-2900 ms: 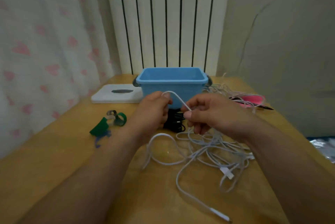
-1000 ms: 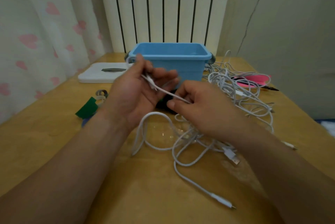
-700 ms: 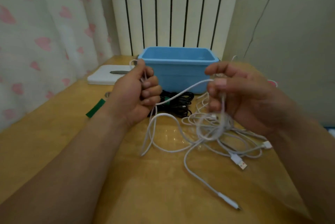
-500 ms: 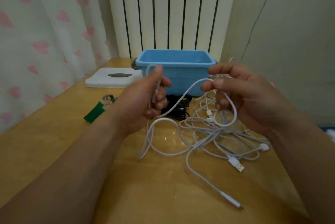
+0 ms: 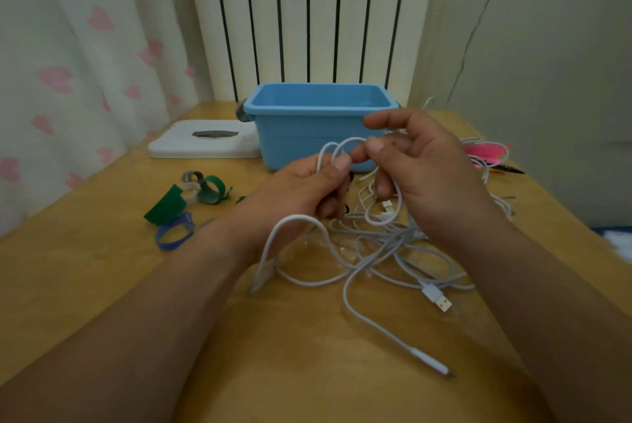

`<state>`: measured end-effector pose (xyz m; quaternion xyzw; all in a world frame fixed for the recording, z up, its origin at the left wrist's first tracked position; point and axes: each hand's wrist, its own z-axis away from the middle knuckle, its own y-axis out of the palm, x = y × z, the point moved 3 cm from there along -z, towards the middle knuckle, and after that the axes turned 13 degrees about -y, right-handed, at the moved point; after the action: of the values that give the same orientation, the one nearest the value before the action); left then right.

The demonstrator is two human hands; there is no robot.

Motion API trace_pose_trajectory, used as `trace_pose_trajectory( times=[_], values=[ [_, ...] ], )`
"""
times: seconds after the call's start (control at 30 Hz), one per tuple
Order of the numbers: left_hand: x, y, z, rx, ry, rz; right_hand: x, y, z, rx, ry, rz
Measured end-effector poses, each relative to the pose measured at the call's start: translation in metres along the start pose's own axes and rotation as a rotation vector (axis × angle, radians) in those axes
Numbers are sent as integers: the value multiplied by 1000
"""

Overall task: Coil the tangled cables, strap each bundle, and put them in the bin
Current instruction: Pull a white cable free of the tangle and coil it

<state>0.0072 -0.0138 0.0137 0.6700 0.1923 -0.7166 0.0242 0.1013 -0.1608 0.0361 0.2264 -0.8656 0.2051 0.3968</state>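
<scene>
- My left grip point(image 5: 304, 190) clutches white cable point(image 5: 297, 216) loops, just in front of the blue bin point(image 5: 301, 135).
- My right grip point(image 5: 424, 176) pinches the same cable beside it.

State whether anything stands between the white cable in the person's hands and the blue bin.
Nothing visible: the blue bin stands open just behind the left hand and right hand. The white cable trails into the tangle below, though.

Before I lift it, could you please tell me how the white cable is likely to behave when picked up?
Probably floppy: the white cable droops in loose loops below the left hand and right hand. It would likely drag other strands along, since they cross in a tangle on the table. The USB plug would probably dangle.
</scene>
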Motion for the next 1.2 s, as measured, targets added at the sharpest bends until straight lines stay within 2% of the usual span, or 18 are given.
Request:
trace_pose_trajectory(
  times=[0.1,0.17,0.23,0.33,0.4,0.47,0.53,0.6,0.7,0.77,0.83,0.9,1.0,1.07,1.2],
  values=[
    [0,-10,-3,-84,-36,271,4,1,3,192,72,52],
    [-2,-17,-3,-157,-19,377,7,4,6,363,113,91],
    [-3,-20,-3,-202,-11,434,7,9,8,457,116,134],
    [-4,-16,-3,-194,-51,419,3,12,8,394,35,239],
    [-7,-9,-2,-164,-61,326,-1,14,8,326,-34,356],
    [-11,-1,1,-132,2,213,-2,22,10,320,-99,425],
    [-12,5,2,-130,27,245,-4,32,14,346,-153,452],
    [-9,4,1,-185,14,281,-3,39,17,362,-196,495],
    [-6,-6,-1,-355,1,210,-1,39,19,414,-227,643],
    [-2,-16,-6,-385,-1,368,-2,34,19,469,-217,825],
    [0,-26,-12,-302,22,686,-5,26,17,489,-166,941],
    [1,-37,-16,-241,14,842,-7,15,13,439,-92,886],
    [3,-45,-18,-230,7,774,-4,5,8,363,-11,707],
    [3,-49,-17,-258,28,690,-2,4,8,389,-3,686],
    [1,-59,-13,-319,72,551,-4,3,9,562,-13,776]
  ],
)
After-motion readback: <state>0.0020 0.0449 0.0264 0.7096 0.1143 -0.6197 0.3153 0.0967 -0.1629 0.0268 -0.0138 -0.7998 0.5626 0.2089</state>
